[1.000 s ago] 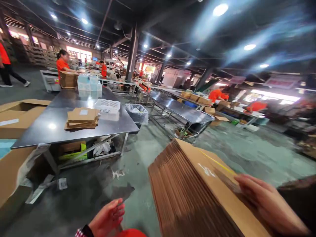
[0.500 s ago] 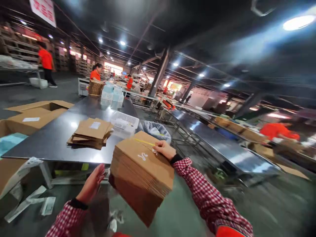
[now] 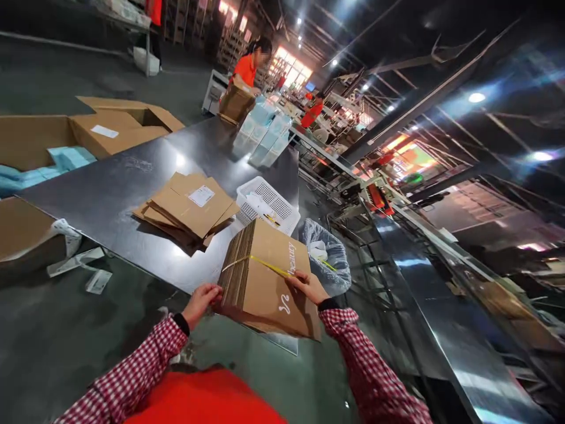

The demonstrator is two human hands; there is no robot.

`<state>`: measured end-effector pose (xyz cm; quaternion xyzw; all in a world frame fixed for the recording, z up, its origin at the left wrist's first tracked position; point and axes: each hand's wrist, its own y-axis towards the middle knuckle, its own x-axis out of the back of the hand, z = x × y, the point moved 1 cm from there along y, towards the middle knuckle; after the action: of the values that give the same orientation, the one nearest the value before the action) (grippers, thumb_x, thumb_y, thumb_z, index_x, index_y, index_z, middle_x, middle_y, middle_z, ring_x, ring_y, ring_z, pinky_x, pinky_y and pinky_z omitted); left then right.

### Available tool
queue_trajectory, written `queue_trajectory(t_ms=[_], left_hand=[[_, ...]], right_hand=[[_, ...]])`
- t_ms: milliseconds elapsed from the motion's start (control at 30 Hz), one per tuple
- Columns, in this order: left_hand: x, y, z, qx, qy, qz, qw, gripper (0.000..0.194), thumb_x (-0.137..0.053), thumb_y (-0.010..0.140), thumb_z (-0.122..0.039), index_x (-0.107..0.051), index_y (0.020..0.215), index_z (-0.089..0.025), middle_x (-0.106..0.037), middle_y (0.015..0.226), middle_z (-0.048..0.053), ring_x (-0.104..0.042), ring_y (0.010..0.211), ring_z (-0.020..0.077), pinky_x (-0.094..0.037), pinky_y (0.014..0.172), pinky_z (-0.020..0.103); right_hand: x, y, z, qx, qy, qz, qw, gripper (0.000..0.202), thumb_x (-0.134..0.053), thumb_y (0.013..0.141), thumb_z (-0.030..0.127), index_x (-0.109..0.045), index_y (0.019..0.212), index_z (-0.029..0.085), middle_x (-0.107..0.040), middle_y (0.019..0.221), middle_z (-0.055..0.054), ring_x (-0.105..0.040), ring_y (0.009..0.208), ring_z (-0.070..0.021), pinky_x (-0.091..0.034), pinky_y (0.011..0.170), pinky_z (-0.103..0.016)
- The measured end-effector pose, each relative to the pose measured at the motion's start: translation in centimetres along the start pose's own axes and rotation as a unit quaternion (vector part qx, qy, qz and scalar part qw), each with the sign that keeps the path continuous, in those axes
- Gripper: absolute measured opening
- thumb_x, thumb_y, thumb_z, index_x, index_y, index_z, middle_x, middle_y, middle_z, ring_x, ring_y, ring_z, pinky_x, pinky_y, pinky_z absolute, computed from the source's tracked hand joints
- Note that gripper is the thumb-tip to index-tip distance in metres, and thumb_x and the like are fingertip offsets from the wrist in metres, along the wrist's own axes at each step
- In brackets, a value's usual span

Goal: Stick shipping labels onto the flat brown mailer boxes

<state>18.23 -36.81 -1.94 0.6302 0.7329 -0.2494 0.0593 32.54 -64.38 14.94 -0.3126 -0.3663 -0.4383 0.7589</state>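
A thick bundle of flat brown cardboard (image 3: pixel 278 253), with a yellow strap (image 3: pixel 269 266) around it, rests at the near edge of the metal table. My right hand (image 3: pixel 309 285) has its fingers closed on the strap over the printed face. At the bundle's left side, my left hand (image 3: pixel 203 301) touches the cardboard edges with its fingers pressed together; what they pinch, if anything, is too small to tell. Further left lies a loose pile of flat cardboard (image 3: pixel 189 206) with a white label on top.
Behind the bundle are a white perforated basket (image 3: pixel 269 203) and a lined bin (image 3: pixel 329 253). Light-blue packages (image 3: pixel 265 132) stand farther back on the table (image 3: pixel 119 194), near a person in orange (image 3: pixel 246 69). An open carton (image 3: pixel 39 138) is at left.
The bundle has turned from hanging before the table edge to resting on it. My left hand has come from apart to touching its side. The view has tilted.
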Motion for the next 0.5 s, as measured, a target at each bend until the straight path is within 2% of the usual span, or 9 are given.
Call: queue_trajectory(t_ms=[67,133,267,367,500], left_hand=[[0.8,3.0,0.5,-0.007,0.019,-0.026,0.999,0.038,-0.066,0.072,-0.047,-0.065,0.088,-0.012,-0.070,0.086,0.008,-0.065,0.085,0.0221,-0.050,0.083,0.041],[0.8,5.9,0.6,-0.025,0.040,-0.036,0.998,0.031,-0.065,0.076,-0.039,-0.063,0.092,-0.012,-0.068,0.090,0.007,-0.064,0.089,0.0203,-0.049,0.085,0.041],[-1.0,9.9,0.0,-0.068,0.078,-0.002,0.995,0.020,-0.063,0.079,-0.024,-0.062,0.096,-0.014,-0.065,0.099,0.006,-0.061,0.096,0.0192,-0.047,0.090,0.043],[-2.0,10.5,-1.0,-0.098,0.107,0.038,0.989,0.016,-0.060,0.076,-0.019,-0.064,0.092,-0.017,-0.064,0.097,0.005,-0.059,0.096,0.0192,-0.045,0.092,0.041],[-1.7,9.7,-2.7,-0.131,0.141,0.114,0.975,0.016,-0.057,0.078,-0.023,-0.063,0.093,-0.020,-0.062,0.100,0.005,-0.055,0.099,0.0201,-0.041,0.095,0.038]], right_hand=[[-0.1,0.1,-0.7,-0.026,0.002,0.000,1.000,0.045,-0.054,0.073,0.060,-0.058,0.065,0.016,-0.051,0.057,0.001,-0.046,0.058,-0.0138,-0.036,0.053,-0.024],[-0.2,0.0,-1.1,-0.053,0.002,-0.014,0.998,0.044,-0.055,0.074,0.059,-0.054,0.061,0.017,-0.048,0.055,0.002,-0.043,0.056,-0.0127,-0.033,0.052,-0.024],[0.0,-0.2,-0.7,-0.102,0.030,0.008,0.994,0.046,-0.057,0.073,0.059,-0.044,0.056,0.018,-0.044,0.054,0.003,-0.040,0.056,-0.0111,-0.032,0.054,-0.024],[0.4,0.0,0.1,-0.141,0.044,0.025,0.989,0.049,-0.058,0.070,0.061,-0.038,0.054,0.019,-0.039,0.053,0.004,-0.035,0.054,-0.0098,-0.029,0.053,-0.024],[0.5,0.2,0.7,-0.166,0.042,0.031,0.985,0.051,-0.058,0.069,0.062,-0.037,0.053,0.019,-0.040,0.052,0.004,-0.034,0.055,-0.0095,-0.026,0.053,-0.024]])
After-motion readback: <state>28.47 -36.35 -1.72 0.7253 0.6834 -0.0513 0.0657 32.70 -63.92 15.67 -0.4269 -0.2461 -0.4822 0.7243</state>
